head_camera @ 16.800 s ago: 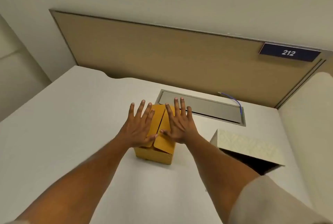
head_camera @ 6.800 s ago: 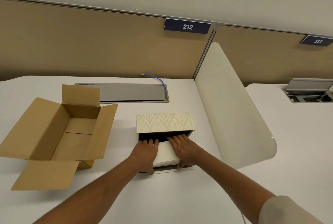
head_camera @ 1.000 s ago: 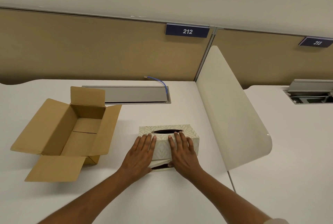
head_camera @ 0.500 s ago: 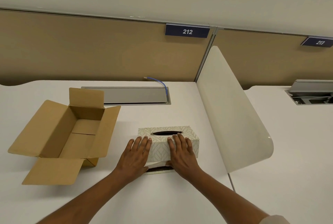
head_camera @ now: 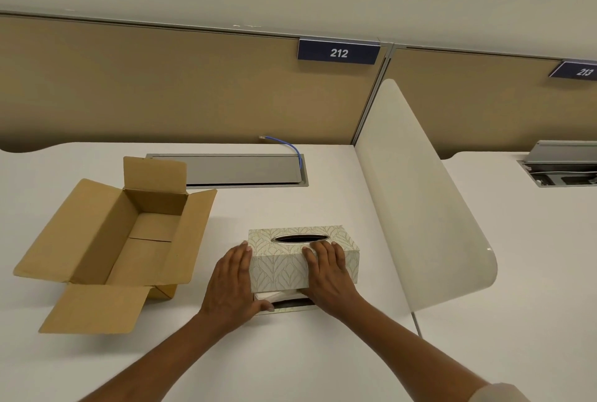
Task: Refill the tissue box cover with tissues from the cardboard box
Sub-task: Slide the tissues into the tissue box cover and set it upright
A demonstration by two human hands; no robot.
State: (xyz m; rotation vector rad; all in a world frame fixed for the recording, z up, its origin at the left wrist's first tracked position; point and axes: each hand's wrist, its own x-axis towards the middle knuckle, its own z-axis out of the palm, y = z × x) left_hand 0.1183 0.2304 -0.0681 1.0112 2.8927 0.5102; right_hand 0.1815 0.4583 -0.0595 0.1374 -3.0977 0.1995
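Fingers [head_camera: 319, 256] lie straight, gripping nothing: left hand [head_camera: 231, 285] and right hand [head_camera: 329, 279] press the tissue box cover [head_camera: 279, 269] down over the tissues [head_camera: 267, 296], centre frame.

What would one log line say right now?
left hand: flat on tissue box cover, left end | right hand: flat on front | tissues: at bottom gap | cardboard box: open, empty

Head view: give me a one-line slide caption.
Left hand and right hand press the patterned tissue box cover down over white tissues; the open cardboard box sits empty to its left.
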